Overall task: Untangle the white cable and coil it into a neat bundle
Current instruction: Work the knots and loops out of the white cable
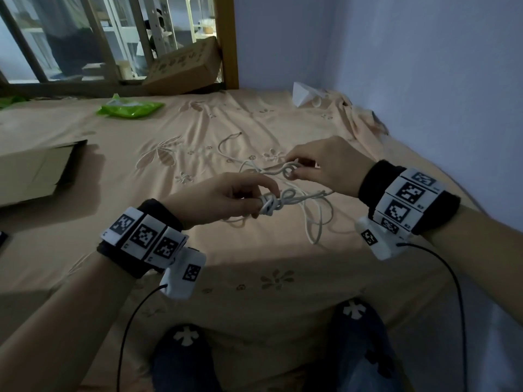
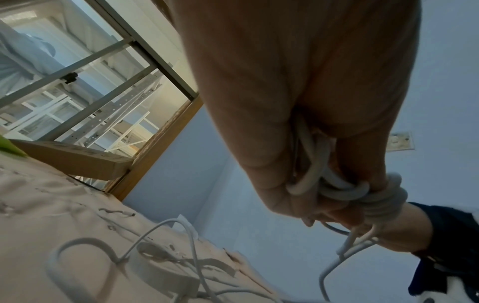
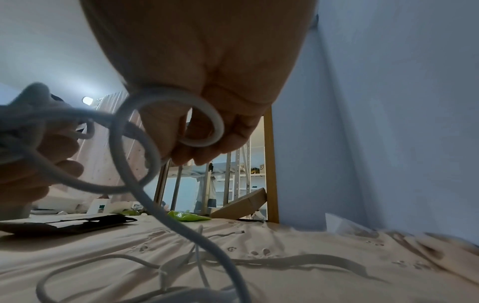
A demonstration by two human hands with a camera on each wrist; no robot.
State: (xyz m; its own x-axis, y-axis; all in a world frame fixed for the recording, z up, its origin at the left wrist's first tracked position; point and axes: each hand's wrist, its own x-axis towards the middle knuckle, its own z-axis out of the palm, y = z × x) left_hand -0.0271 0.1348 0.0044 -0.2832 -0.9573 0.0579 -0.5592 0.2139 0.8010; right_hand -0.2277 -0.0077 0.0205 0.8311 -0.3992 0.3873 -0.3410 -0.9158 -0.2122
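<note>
A long white cable (image 1: 312,219) is tangled above a peach bedsheet (image 1: 198,131). My left hand (image 1: 226,199) pinches a tight knot of several turns (image 1: 270,206), seen close in the left wrist view as the knot (image 2: 344,190) between thumb and fingers. My right hand (image 1: 325,168) pinches a small loop (image 1: 290,169) a little farther away; the right wrist view shows that loop (image 3: 204,123) curled round my fingers. Slack strands hang down and trail over the sheet, and one free end (image 1: 236,134) lies farther back.
An open cardboard box (image 1: 34,171) sits at the left. A green plastic packet (image 1: 130,107) and a brown carton (image 1: 184,69) lie at the far edge by a wooden post (image 1: 226,41). The wall (image 1: 424,66) runs along the right. My knees (image 1: 359,349) are near the bottom edge.
</note>
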